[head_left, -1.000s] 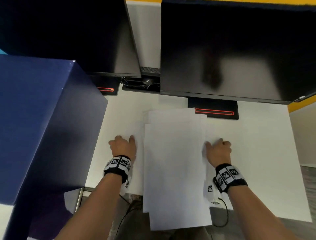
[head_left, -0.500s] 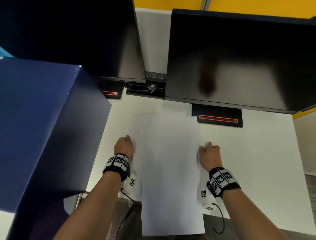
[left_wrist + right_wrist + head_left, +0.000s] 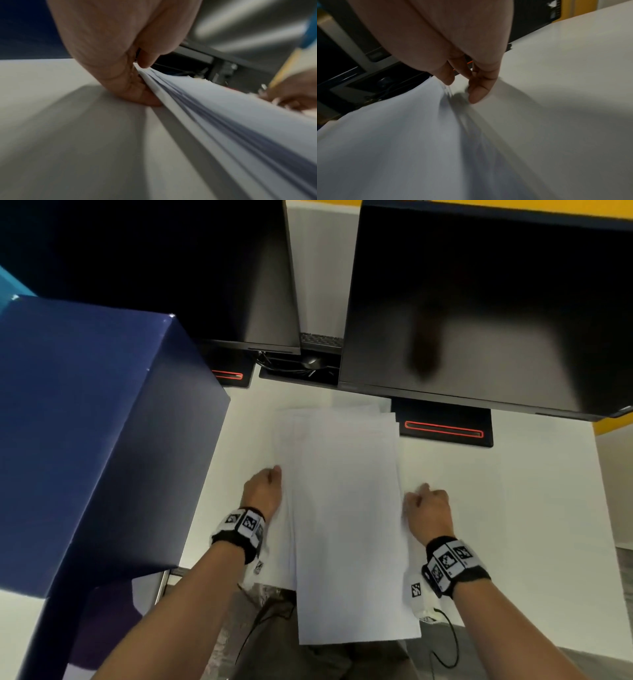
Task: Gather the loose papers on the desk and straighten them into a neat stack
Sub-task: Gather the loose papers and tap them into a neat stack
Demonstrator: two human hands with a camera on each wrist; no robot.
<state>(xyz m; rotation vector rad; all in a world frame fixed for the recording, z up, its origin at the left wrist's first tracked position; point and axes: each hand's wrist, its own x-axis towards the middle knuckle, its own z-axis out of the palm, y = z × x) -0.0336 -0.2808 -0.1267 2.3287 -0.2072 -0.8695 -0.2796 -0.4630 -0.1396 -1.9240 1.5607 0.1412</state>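
**Both hands at the sides of the papers**

While the papers (image 3: 346, 508) lie lengthwise on the white tabletop (image 3: 513, 508) in front of me, their near end juts out over its front edge. My left hand (image 3: 263, 489) sits at the left side of the pile; in the left wrist view its grip is pinching the sheet edges (image 3: 188, 102) — thumb on top, curled fingers (image 3: 137, 94) beneath, down on the tabletop (image 3: 51, 121). The edges there are fanned, not flush. My right hand (image 3: 428, 511) is at the right side, fingers curled. In the right wrist view the thumb touches the top sheet (image 3: 393, 135) at its edge and a fingertip (image 3: 477, 94) meets the tabletop just beside it — whether that grip closes on paper I cannot tell. Two dark monitors (image 3: 479, 302) stand behind the pile, and a dark blue box (image 3: 85, 422) stands to the left.
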